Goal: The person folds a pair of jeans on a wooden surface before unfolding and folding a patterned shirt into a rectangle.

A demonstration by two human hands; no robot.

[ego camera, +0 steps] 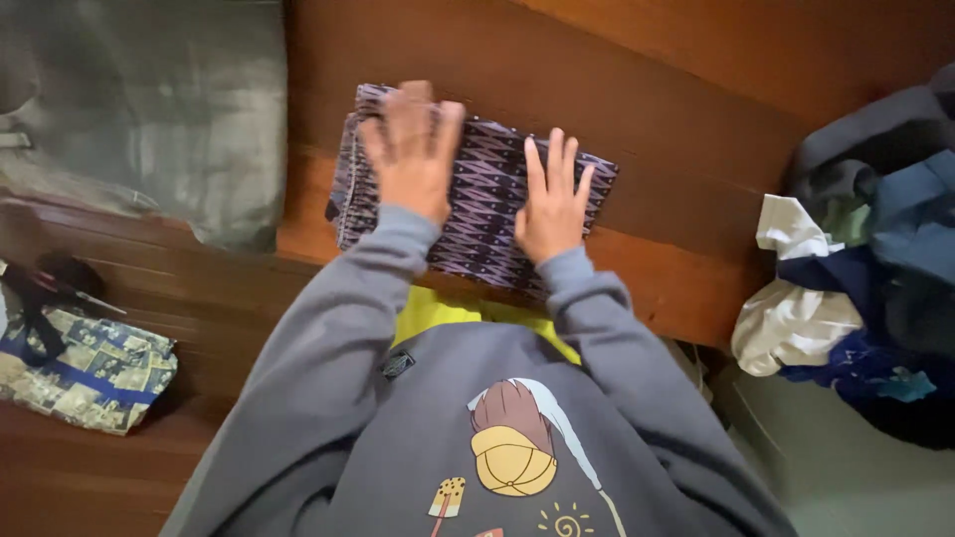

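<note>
The fingers (413, 114) of the left hand (410, 154) lay spread and flat, pressing down on a folded cloth (487, 199) and gripping nothing. The fingers of the right hand (552, 204) were likewise stretched out and slightly fanned, resting flat on the same cloth, grasping nothing. The two hands sat near each other, the left one closer to the cloth's left end.

The cloth was one folded rectangle of woven fabric, dark purple with pale zigzag rows, lying tilted on a reddish-brown wooden desk (676, 129) with a smooth, grained surface. Both arms wore grey sleeves (328, 338) of a soft sweatshirt, over a yellow garment (438, 310) showing at the waist.

To the left of the desk lay one grey-green cushion (149, 109) with a dull, wrinkled cover. Lower left, on wooden boards, sat one soft pouch (95, 373) printed in blue and tan squares, with dark straps beside it. At the far right, one loose pile of clothes (856, 278) held white, navy, grey and blue pieces, crumpled together.
</note>
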